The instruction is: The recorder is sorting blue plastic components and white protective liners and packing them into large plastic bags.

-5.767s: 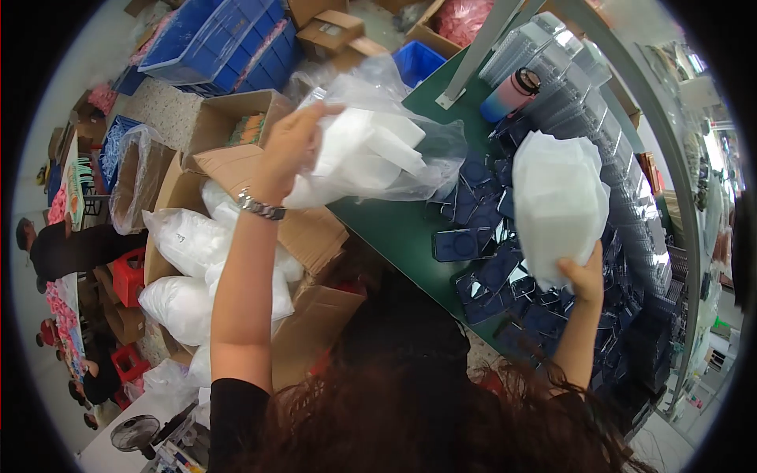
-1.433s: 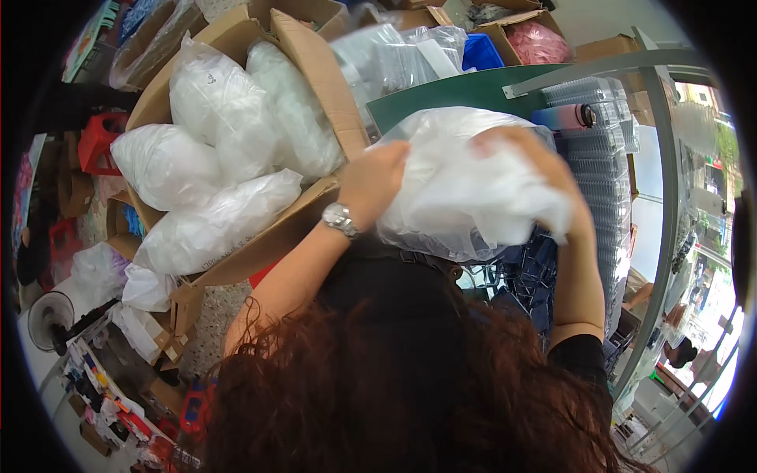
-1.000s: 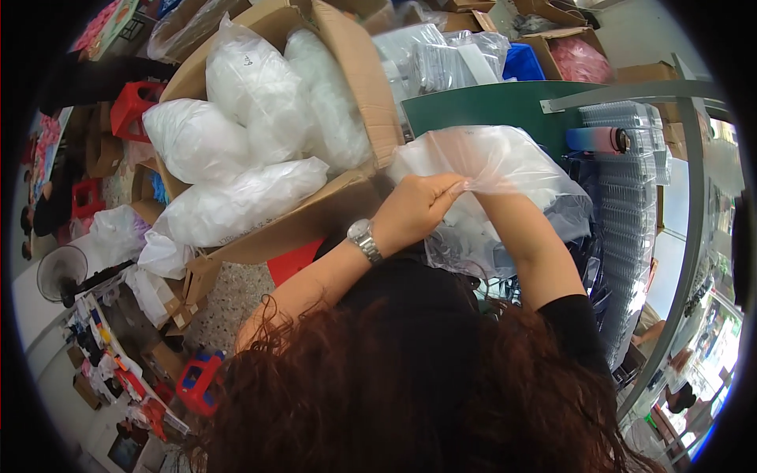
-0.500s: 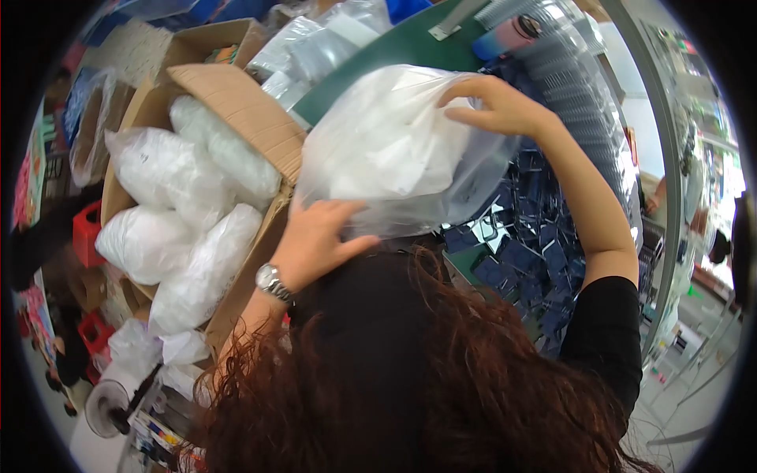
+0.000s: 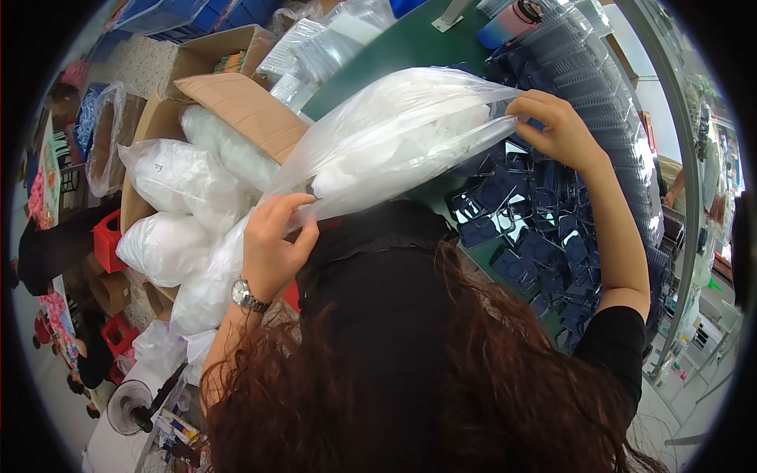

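Observation:
A large clear plastic bag (image 5: 394, 134) with white contents lies stretched sideways in front of me. My left hand (image 5: 276, 236), with a watch on its wrist, pinches the bag's near left edge. On the far side, my right hand (image 5: 556, 130) grips the bag's right corner between thumb and fingers. The film is drawn taut between the two hands. What the white contents are cannot be made out through the plastic. Beneath and right of the bag, many dark blue plastic pieces (image 5: 520, 260) lie heaped on the green table (image 5: 378, 67).
At left, an open cardboard box (image 5: 240, 110) holds several filled white bags (image 5: 185, 181). Stacked clear plastic trays (image 5: 607, 102) line the right side beside a pink-and-blue bottle (image 5: 509, 25). Flat clear packs (image 5: 323, 47) lie behind. A small fan (image 5: 130, 407) stands lower left.
Both hands have moved apart, the right one outward to the right and the left one down and left. The bulging bag is now pulled long and flatter between them.

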`<state>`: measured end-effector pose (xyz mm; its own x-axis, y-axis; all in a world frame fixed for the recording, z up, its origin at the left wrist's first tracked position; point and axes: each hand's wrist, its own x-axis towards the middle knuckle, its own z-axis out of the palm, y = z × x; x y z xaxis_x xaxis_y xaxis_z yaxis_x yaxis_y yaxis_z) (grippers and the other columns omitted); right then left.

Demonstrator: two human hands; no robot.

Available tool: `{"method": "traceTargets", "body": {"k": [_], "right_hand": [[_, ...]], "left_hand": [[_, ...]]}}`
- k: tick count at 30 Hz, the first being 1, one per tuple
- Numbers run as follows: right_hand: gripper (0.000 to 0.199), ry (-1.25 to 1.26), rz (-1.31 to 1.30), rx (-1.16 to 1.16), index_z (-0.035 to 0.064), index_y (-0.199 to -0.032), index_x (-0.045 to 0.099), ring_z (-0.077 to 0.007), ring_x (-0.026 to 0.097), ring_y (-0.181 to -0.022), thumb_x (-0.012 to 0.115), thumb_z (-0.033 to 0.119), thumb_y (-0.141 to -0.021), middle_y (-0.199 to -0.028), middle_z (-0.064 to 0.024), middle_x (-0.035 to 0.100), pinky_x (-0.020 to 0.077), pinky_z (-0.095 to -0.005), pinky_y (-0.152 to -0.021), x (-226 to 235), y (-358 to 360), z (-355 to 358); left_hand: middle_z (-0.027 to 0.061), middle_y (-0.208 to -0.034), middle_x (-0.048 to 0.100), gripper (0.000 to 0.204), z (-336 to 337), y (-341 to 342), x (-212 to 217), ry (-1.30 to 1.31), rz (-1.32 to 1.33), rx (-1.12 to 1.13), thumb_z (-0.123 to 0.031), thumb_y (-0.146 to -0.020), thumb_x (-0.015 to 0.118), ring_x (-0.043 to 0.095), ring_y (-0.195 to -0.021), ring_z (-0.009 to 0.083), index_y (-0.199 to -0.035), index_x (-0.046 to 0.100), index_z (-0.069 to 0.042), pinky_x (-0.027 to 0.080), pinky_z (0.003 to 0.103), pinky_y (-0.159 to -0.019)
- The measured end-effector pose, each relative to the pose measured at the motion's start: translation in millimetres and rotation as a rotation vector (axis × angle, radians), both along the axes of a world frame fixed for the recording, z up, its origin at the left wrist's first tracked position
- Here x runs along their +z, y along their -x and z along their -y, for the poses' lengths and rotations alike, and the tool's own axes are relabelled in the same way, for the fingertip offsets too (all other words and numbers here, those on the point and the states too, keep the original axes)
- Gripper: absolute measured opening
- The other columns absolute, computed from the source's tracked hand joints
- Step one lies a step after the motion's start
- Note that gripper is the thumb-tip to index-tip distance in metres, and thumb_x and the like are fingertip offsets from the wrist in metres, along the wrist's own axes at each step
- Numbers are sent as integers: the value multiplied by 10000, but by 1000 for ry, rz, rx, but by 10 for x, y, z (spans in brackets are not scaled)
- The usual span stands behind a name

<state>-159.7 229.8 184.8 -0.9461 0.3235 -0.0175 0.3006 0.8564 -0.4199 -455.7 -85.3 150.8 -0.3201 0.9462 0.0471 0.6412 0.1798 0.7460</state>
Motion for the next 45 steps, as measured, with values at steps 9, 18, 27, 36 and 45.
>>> {"method": "traceTargets", "body": {"k": [9, 18, 27, 36, 45], "right_hand": [[103, 274, 65, -236, -9, -927, 609, -173, 593, -786, 654, 70, -879, -826, -77, 611, 484, -294, -733, 75, -76, 39], [98, 296, -55, -356, -15, -917, 600, -143, 584, -801, 636, 72, -890, -831, -64, 616, 468, -277, -753, -75, -262, 110], [74, 682, -233, -448, 14, -855, 634, -144, 566, -1006, 671, 76, -836, -1018, -43, 617, 425, -298, -939, -307, -484, -83], [77, 1201, -755, -463, 60, -885, 602, -338, 469, -1312, 583, 134, -886, -1080, -134, 664, 341, -442, -1084, -563, -292, -5], [95, 1322, -921, -539, 32, -966, 601, -220, 611, -1018, 576, 121, -950, -962, -93, 647, 358, -496, -1112, -819, -341, -15]], "left_hand": [[98, -792, 670, 47, 225, 116, -141, -153, 57, -20, 0, -869, 648, 662, -738, 242, -905, 676, -11, 464, 499, -992], [62, -788, 661, 48, 468, 128, -227, 69, 520, 265, 0, -908, 627, 632, -749, 108, -934, 651, 33, 527, 274, -771], [-13, -858, 602, 103, 419, 388, -384, 28, 684, 214, -31, -920, 627, 553, -780, 54, -1013, 601, 5, 443, 199, -717], [-68, -824, 543, 127, 336, 520, -257, 401, 779, 90, -61, -894, 670, 470, -743, 19, -1006, 660, -1, 372, 178, -680], [69, -904, 663, 38, 319, 541, -207, 23, 782, 51, -14, -848, 663, 594, -979, 213, -864, 631, -25, 386, 391, -1030]]}}
